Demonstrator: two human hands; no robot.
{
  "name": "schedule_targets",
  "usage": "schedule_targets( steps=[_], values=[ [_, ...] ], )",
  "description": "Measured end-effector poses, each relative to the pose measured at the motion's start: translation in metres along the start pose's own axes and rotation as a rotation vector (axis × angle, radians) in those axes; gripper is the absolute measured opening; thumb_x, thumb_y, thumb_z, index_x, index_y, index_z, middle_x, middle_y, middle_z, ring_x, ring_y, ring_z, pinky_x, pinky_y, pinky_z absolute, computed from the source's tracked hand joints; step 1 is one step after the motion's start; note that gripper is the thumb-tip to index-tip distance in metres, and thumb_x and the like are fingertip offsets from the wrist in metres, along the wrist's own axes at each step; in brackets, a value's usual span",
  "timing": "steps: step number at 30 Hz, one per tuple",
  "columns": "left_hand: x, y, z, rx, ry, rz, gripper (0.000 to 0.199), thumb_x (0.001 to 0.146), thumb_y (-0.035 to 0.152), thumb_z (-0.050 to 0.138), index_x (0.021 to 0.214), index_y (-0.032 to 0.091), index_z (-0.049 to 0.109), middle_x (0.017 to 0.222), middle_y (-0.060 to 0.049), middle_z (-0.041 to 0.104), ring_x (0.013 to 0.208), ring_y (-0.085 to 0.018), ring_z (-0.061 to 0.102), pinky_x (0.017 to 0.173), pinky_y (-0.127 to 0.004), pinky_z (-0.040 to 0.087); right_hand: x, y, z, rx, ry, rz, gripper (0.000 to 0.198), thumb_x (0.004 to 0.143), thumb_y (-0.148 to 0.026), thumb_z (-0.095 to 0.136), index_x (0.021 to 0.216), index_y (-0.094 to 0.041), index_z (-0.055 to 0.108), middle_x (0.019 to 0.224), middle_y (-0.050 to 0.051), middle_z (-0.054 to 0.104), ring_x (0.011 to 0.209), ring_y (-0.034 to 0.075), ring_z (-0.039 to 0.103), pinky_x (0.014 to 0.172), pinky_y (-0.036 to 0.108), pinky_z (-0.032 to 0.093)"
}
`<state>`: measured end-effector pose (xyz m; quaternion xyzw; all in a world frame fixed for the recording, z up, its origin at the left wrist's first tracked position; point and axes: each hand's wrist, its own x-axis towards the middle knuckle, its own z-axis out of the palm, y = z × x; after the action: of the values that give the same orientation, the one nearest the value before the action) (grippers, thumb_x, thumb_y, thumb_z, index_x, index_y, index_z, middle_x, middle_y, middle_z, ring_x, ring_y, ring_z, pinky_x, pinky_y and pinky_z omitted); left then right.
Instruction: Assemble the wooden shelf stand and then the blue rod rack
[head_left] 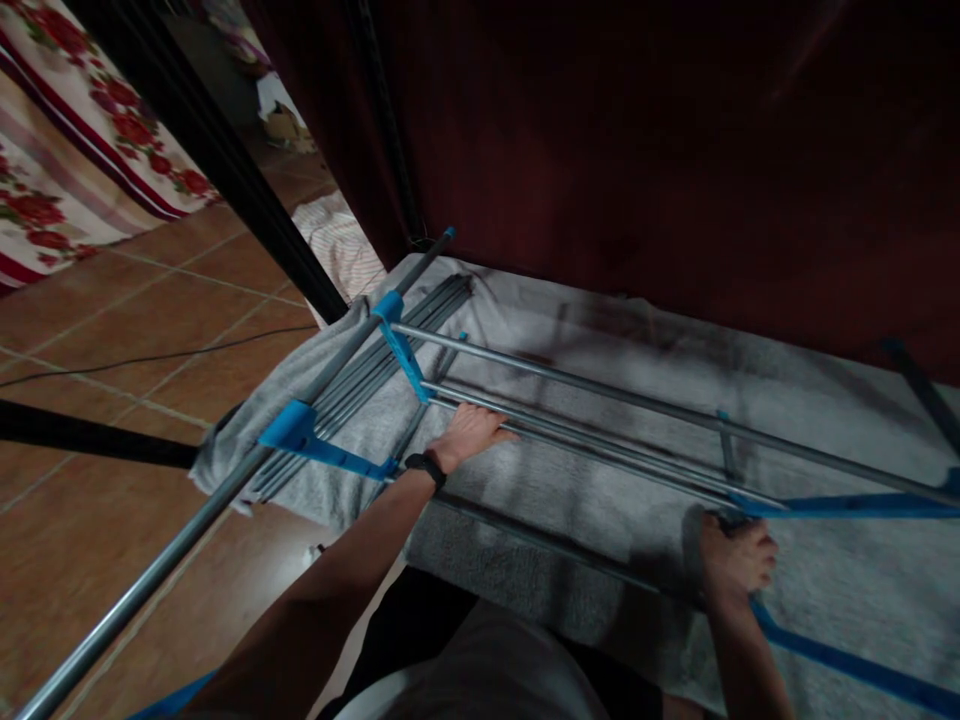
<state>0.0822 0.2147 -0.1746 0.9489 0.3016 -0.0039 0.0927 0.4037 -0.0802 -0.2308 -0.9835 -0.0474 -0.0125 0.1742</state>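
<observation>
A rack frame of grey metal tubes [570, 380] and blue plastic brackets [405, 360] stands over a grey cloth. My left hand [471, 432], wearing a black wristband [427, 468], is closed over one of the long inner tubes near the left brackets. At the right end, my right hand [739, 555] is curled around the frame between two blue brackets; its palm hides the exact part it grips. A longer tube [225, 490] slants along the left side through two blue brackets. Beside it, a bundle of loose grey tubes [375, 370] lies on the cloth.
The grey cloth [510, 310] covers a low surface between black metal posts [247, 190]. A dark red curtain [637, 170] hangs behind. To the left are a tiled floor [150, 340], a black cable [187, 352] and a floral curtain [97, 130].
</observation>
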Motion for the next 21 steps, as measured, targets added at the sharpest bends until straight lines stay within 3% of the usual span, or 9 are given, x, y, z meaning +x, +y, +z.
schedule_targets(
  steps=[10,21],
  values=[
    [0.0012,-0.0017,-0.0015,-0.005,0.009,0.058,0.046,0.094,0.058,0.045,0.103,0.020,0.070,0.094,-0.011,0.073,0.093,-0.026,0.065,0.081,-0.035,0.042,0.0009,-0.0003,-0.0007,-0.037,-0.027,0.023,0.087,0.077,-0.050,0.056,0.148,-0.008,0.030,0.139,0.030,0.044,0.128,0.047,0.046,0.099,0.063,0.042],
    [0.0033,-0.0046,-0.0022,-0.048,0.019,0.085,0.044,0.091,0.057,0.052,0.100,0.019,0.072,0.092,-0.010,0.072,0.091,-0.025,0.065,0.079,-0.034,0.043,-0.0019,-0.0022,-0.0029,-0.011,-0.010,0.011,0.078,0.077,-0.046,0.054,0.144,-0.010,0.035,0.137,0.030,0.044,0.126,0.048,0.046,0.095,0.066,0.042]
  ],
)
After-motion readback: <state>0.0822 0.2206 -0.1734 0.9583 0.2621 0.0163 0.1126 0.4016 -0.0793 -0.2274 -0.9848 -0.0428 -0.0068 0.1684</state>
